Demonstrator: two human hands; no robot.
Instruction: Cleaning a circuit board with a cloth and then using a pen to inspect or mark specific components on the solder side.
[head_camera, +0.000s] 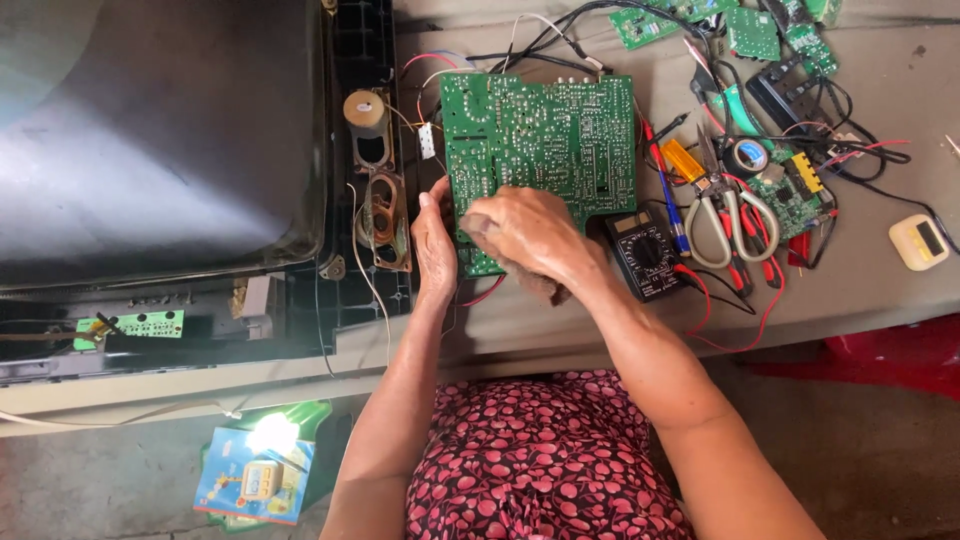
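A large green circuit board (540, 135) lies solder side up on the grey workbench (860, 280). My left hand (434, 245) grips its near left edge, thumb against the board. My right hand (525, 232) presses a brownish cloth (545, 287) onto the board's near part, fingers curled over it. Thin red, white and black wires run from the board's far edge and left side.
A big dark television tube (150, 130) with speakers (383, 220) lies at left. To the right lie a black multimeter (645, 252) with red leads, grey-handled scissors (727, 215), a roll of tape (748, 155), smaller green boards (760, 35) and a small beige meter (918, 242).
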